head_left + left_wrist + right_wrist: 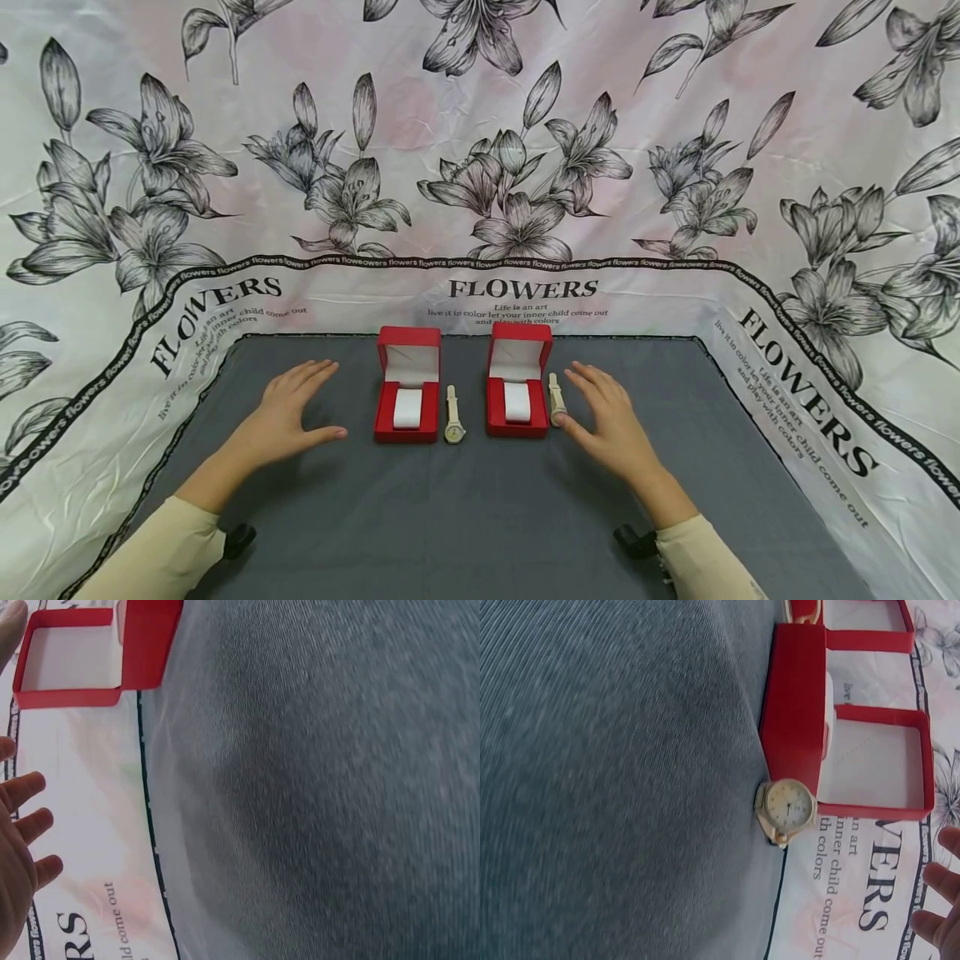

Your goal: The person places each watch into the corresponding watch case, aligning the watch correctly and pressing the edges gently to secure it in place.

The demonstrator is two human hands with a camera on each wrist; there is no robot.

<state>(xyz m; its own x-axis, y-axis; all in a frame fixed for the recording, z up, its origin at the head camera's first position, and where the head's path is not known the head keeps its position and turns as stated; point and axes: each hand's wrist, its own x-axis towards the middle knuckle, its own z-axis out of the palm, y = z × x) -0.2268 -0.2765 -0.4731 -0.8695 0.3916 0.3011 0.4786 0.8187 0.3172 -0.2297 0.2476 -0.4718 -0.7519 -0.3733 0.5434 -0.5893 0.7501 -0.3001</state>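
Note:
Two red watch boxes with raised lids stand side by side near the far edge of the grey cloth, the left box [384,417] and the right box [517,430], each with a white cushion inside. Between them lies one pale wristwatch [453,429]. A second wristwatch [787,806], with a round pale dial, lies along the right side of the right box. My right hand [611,425] spreads its fingers just beside that second watch, overlapping its dial end in the head view. To the left of the left box, my left hand [288,417] hovers with fingers spread, holding nothing.
A grey cloth [480,517] covers the table, bordered by a white printed sheet [517,300] with black flowers that rises behind. Black wrist straps show at the left cuff [240,540] and the right cuff [636,542].

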